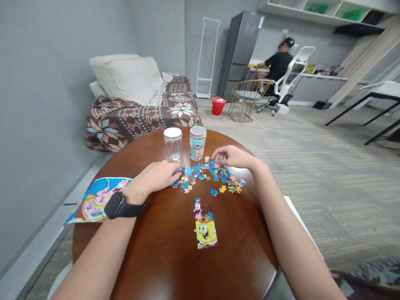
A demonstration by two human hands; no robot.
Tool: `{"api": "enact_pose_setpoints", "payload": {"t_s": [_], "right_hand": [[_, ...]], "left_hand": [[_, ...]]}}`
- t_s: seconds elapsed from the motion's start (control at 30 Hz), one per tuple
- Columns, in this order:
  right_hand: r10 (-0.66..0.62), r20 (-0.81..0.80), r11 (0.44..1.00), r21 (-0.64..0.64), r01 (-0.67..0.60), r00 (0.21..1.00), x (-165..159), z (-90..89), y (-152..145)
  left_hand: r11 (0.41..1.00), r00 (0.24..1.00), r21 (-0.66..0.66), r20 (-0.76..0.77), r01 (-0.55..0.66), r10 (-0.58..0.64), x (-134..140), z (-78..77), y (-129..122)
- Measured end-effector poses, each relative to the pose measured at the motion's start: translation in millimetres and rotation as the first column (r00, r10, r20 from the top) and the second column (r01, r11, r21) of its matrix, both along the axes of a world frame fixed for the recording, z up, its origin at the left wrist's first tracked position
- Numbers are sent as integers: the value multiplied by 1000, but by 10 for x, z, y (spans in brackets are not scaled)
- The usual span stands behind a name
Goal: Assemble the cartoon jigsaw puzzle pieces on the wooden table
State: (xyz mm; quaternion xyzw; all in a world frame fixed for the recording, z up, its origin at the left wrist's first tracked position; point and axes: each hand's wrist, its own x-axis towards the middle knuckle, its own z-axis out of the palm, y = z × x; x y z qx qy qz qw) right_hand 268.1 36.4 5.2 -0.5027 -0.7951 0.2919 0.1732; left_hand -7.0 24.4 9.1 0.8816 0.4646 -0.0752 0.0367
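Loose jigsaw puzzle pieces [203,171], mostly blue with some pink and yellow, lie in a spread pile on the round brown table [162,250]. My left hand [159,177] rests at the pile's left edge, thumb and fingers apart, tips by the blue pieces. At the back right of the pile, my right hand [231,156] hovers low with loosely bent fingers, close to a small pink piece [207,158]. Nearer me sits a joined puzzle section [206,233] showing a yellow cartoon face, with a pink figure's strip attached at its upper left.
Behind the pile stand a clear lidded jar [174,148] and a printed jar [197,143]. A cartoon picture sheet [96,202] overhangs the table's left edge. Beyond are a covered sofa [140,108], a red bin [218,106], a wire chair [248,96] and a seated person [276,64].
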Motion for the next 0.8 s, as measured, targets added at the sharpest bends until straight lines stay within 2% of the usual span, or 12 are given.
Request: {"api": "enact_pose_setpoints", "payload": {"t_s": [0.13, 0.33, 0.5, 0.63, 0.8], "right_hand": [[21, 23, 999, -28, -20, 1000, 15, -18, 7], [58, -61, 975, -209, -70, 996, 0, -67, 17], [30, -52, 987, -159, -38, 998, -50, -32, 5], [27, -88, 990, -137, -39, 996, -52, -5, -1], [39, -47, 992, -120, -44, 998, -34, -32, 9]], "left_hand": [[1000, 1000, -11, -8, 17, -17, -4, -4, 8], [1000, 1000, -19, -3, 11, -11, 6, 3, 5], [1000, 1000, -15, -13, -19, 18, 7, -16, 8], [1000, 999, -4, -34, 0, -1, 0, -44, 24], [1000, 1000, -3, -18, 14, -14, -5, -30, 21]]}}
